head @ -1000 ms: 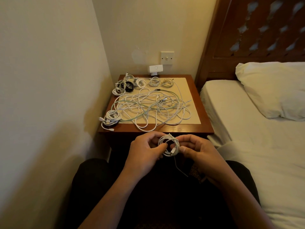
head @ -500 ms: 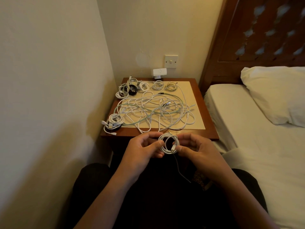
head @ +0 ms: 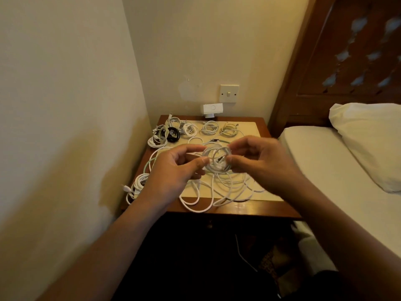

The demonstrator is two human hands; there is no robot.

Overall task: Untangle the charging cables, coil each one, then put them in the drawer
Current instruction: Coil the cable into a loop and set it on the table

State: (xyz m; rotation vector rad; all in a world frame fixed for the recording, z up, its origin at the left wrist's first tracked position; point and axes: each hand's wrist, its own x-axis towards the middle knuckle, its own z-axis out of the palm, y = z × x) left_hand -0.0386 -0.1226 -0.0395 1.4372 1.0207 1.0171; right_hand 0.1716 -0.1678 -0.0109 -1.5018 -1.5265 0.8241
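Both hands are up from the lap and out over the tabletop (head: 249, 208) since 1 s ago, and the view has tipped forward with them. Now the left hand (head: 178, 170) and right hand (head: 258, 161) sit close together, fingers pinching opposite sides of 1 small white coil (head: 217, 159) held above the tangle (head: 230, 190). Motion blur hides the exact grip.

Judgement: this cable is wound and about to be parked. The drawer step is not begun.

Room:
- Cream walls at left and behind.
- Bed (head: 325, 170) at right, with a dark headboard (head: 347, 61) and a pillow (head: 368, 144).
- Tangle fills mid-tabletop.
- Finished coils (head: 209, 127) line the back edge, with 1 corner coil (head: 136, 185) at front-left.
- White adapter (head: 213, 108) and wall switch (head: 229, 93) behind.
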